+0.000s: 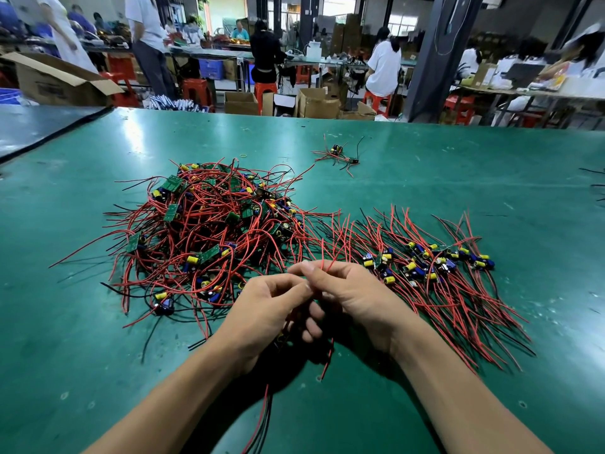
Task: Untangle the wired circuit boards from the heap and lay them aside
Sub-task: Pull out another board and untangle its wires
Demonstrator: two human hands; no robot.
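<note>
Here, both your hands meet just in front of the heap [209, 231]. Your left hand [271, 309] and right hand [353, 296] each pinch the red wires [328, 355], likely to tease one board's leads apart; the board itself is hidden under your fingers. Right of the heap, the freed boards [422, 270] lie in a row with their wires combed one way, probably so they won't snag again.
</note>
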